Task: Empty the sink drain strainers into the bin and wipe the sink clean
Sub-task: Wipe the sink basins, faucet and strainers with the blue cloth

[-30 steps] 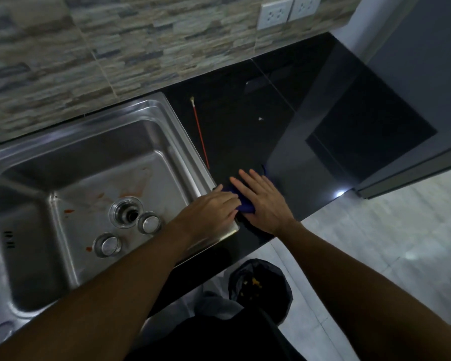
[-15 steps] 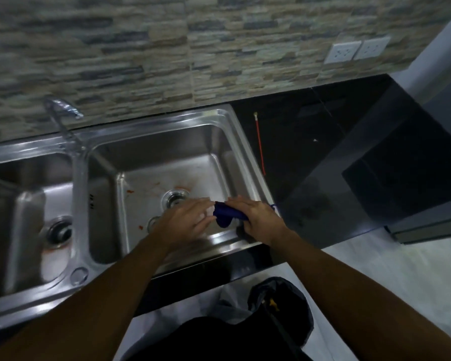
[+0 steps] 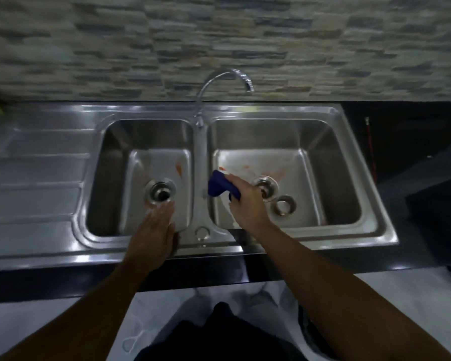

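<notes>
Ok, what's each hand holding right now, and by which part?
The right hand grips the blue cloth by one bunched end; the left hand holds nothing.

Home kitchen: steel double sink (image 3: 271, 112), tiled wall (image 3: 219, 43)

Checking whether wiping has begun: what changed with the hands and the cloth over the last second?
The dark blue cloth moved from the black countertop, under both hands, leftward into the right steel basin. The right hand alone grips it; the left hand let go and reaches, open, over the near edge of the left basin. Orange stains and the loose round metal strainer stayed put.
</notes>
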A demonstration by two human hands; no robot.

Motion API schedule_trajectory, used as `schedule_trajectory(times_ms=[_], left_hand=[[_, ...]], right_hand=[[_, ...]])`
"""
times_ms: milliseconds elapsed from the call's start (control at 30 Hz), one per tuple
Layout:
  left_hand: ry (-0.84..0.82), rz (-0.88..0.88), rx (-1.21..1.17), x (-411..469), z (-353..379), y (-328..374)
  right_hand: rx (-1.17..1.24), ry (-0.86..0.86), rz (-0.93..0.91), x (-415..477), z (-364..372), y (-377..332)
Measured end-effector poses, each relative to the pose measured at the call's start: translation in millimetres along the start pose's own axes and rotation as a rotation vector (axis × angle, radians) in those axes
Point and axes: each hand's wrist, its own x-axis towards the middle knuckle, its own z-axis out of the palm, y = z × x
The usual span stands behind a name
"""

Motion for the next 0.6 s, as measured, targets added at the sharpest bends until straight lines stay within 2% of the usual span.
schedule_trajectory(times_ms=[67,133,200,267,400,500,600], left_hand=[[-0.007,-0.034,0.052,-10,-3,-26],[-0.061,-0.091,0.1,-15,-3,-45],[-0.129,-0.108,0.106,-14,0,-59],[-0.187,-0.079,0.127,-10,5,-67],[-0.224,-0.028,0.166,1,12,-72],[-0.241,0.009,0.167,9,17,-75],[-0.192,0.052,0.165,11,19,-76]], right_hand=[[-0.008,0.002,0.039,-4,31,-18],[-0.046,-0.112,0.062,-16,58,-29],[-0.184,-0.264,0.038,-34,83,-32],[-0.362,-0.331,-0.012,-52,104,-34],[-0.524,-0.327,0.014,-60,123,-38],[-0.534,-0.296,0.055,-39,130,-36],[-0.47,-0.238,0.08,1,131,-30]])
